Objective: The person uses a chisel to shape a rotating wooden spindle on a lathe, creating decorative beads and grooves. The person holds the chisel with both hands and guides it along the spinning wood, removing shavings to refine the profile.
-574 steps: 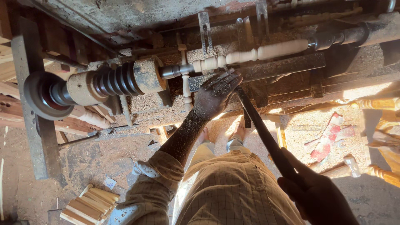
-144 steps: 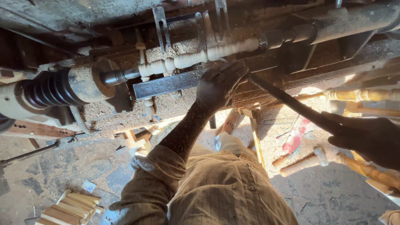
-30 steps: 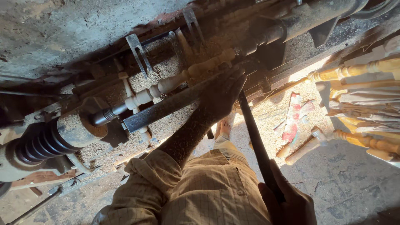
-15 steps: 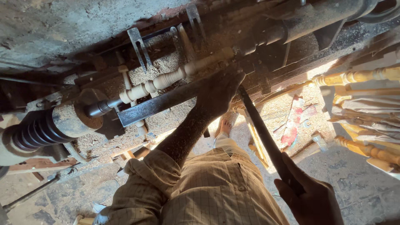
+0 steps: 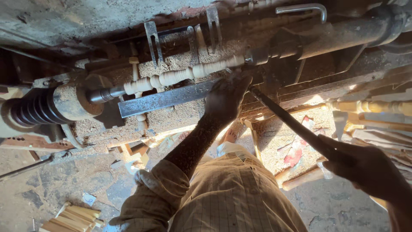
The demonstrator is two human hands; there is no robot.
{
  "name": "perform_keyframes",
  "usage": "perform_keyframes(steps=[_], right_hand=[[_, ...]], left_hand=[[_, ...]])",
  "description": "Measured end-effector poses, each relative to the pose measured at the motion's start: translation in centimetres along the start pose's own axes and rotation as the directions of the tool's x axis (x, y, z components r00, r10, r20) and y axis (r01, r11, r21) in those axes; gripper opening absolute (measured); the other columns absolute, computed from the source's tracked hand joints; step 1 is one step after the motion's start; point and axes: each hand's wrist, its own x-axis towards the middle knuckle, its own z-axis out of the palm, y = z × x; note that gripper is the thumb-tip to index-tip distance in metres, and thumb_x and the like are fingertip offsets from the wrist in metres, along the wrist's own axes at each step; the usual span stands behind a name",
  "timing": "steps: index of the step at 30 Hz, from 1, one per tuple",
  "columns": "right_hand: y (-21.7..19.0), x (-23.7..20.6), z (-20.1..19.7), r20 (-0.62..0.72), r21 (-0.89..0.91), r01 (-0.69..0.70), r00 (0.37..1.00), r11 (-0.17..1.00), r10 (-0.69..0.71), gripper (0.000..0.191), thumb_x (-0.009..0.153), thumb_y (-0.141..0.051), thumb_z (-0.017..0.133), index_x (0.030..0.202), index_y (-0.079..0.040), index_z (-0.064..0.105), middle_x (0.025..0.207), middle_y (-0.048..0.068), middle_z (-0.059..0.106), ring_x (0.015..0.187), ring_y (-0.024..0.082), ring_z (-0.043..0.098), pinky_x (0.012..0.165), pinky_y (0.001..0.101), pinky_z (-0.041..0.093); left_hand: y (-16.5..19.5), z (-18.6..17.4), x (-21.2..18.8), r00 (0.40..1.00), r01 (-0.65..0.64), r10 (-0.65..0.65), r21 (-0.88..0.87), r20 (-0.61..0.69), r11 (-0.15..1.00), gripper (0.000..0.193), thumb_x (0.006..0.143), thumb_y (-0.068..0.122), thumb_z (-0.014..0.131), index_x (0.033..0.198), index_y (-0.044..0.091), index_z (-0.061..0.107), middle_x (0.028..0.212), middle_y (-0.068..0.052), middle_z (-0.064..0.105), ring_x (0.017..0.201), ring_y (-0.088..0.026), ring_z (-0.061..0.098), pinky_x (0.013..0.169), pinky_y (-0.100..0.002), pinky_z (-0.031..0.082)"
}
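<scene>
Workpiece: a pale turned wooden spindle (image 5: 184,75) is mounted lengthwise on a lathe; beads and coves are cut along it; it is held between a metal drive shaft at its left end and a dark centre at its right end.
Left hand: the left hand (image 5: 225,99) is laid on the flat steel tool rest (image 5: 165,99), just below the right end of the spindle; the fingers are curled together over the tip of the tool and the rest's edge; whether the spindle itself is touched cannot be told.
Right hand: the right hand (image 5: 365,165) is seen low at the right edge, in shadow; its fingers are wrapped tight around the handle end of the long dark chisel (image 5: 292,122).
Chisel: it is set on a slant from the right hand up and left to the left hand; its tip is hidden beneath the left fingers.
Lathe head: a dark stepped pulley (image 5: 32,109) is seen at the far left, beside a sawdust-caked block.
Tailstock: a thick dark barrel (image 5: 334,36) is seen running off to the upper right.
Bed: sawdust (image 5: 180,116) is heaped thickly under and behind the spindle.
Surroundings: finished turned spindles (image 5: 373,106) are stacked at the right, well apart from the lathe; short wooden blanks (image 5: 75,217) are piled on the floor at lower left.
</scene>
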Motion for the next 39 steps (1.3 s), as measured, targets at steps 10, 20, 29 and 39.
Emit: perform_keyframes(steps=[10, 20, 29, 39], right_hand=[[-2.3, 1.9, -2.5, 0.039, -0.122, 0.203, 0.979, 0.972, -0.199, 0.071, 0.089, -0.05, 0.069, 0.156, -0.037, 0.048, 0.092, 0.0, 0.081, 0.067, 0.017, 0.075, 0.069, 0.0332, 0.066], [-6.3, -3.1, 1.3, -0.065, 0.156, 0.177, 0.984, 0.972, -0.168, 0.07, 0.087, -0.041, 0.077, 0.153, -0.034, 0.056, 0.122, 0.004, 0.082, 0.095, 0.019, 0.079, 0.09, 0.0375, 0.062], [-8.7, -7.4, 1.8, -0.167, 0.186, 0.038, 0.986, 0.982, -0.006, 0.068, 0.086, -0.042, 0.079, 0.149, -0.035, 0.057, 0.109, 0.007, 0.082, 0.094, 0.022, 0.079, 0.087, 0.0399, 0.064], [-13.3, -11.7, 6.9, -0.278, 0.343, -0.091, 0.941, 0.935, 0.193, 0.063, 0.085, -0.043, 0.08, 0.144, -0.035, 0.062, 0.116, 0.007, 0.081, 0.104, 0.02, 0.078, 0.095, 0.0377, 0.059]], left_hand=[[1.0, -4.0, -1.1, 0.65, 0.405, -0.476, 0.26, 0.592, 0.876, 0.064, 0.103, 0.027, 0.064, 0.162, 0.02, 0.041, 0.149, -0.023, 0.053, 0.098, -0.031, 0.073, 0.09, -0.044, 0.061], [-0.6, -4.4, -2.7, 0.996, 0.071, -0.078, 0.162, 0.037, 0.984, 0.048, 0.09, 0.002, 0.066, 0.138, 0.006, 0.064, 0.144, -0.014, 0.064, 0.138, -0.027, 0.06, 0.113, -0.045, 0.052], [-1.7, -1.2, -1.7, 0.993, -0.005, -0.015, 0.169, 0.118, 0.986, 0.043, 0.094, 0.002, 0.067, 0.136, 0.012, 0.067, 0.141, -0.009, 0.067, 0.136, -0.025, 0.06, 0.117, -0.043, 0.05], [-3.6, -0.3, -0.6, 0.978, -0.19, 0.198, -0.113, 0.064, 0.975, 0.036, 0.097, 0.006, 0.071, 0.132, 0.004, 0.066, 0.136, -0.015, 0.068, 0.13, -0.028, 0.064, 0.114, -0.042, 0.051]])
